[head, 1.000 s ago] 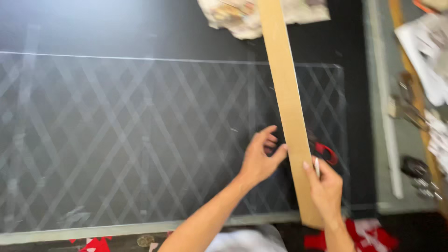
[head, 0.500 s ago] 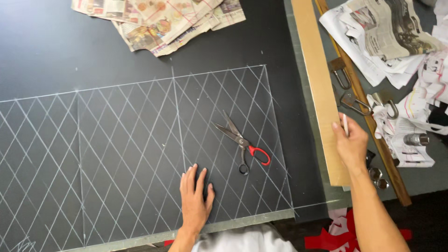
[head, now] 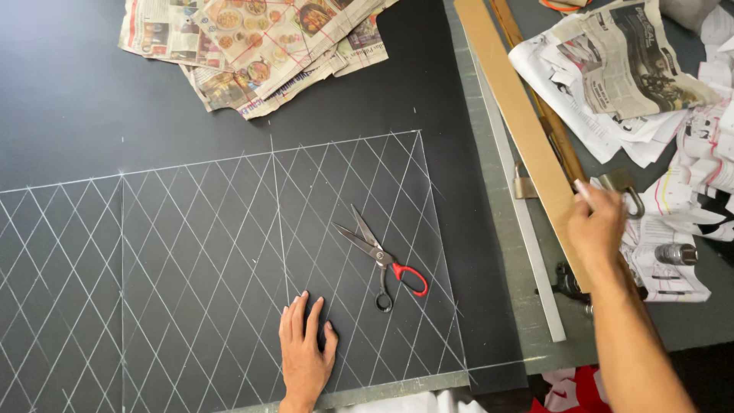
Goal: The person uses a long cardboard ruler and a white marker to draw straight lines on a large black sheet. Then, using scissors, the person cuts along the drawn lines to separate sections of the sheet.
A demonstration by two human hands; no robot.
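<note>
— Where are the hands?
— The left hand (head: 306, 353) lies flat, fingers spread, on the dark fabric (head: 214, 252) at lower centre. The right hand (head: 598, 228), at right, rests on the long wooden ruler (head: 520, 122); whether it grips, I cannot tell.
— What lies around?
— One pair of red-handled scissors (head: 381, 258) just right of the left hand, one newspaper pile (head: 252, 46) at top, more papers (head: 634, 84) upper right, on a grey bench (head: 527, 321).

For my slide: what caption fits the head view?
Left hand flat on chalk-gridded black fabric; right hand on long wooden ruler.
</note>
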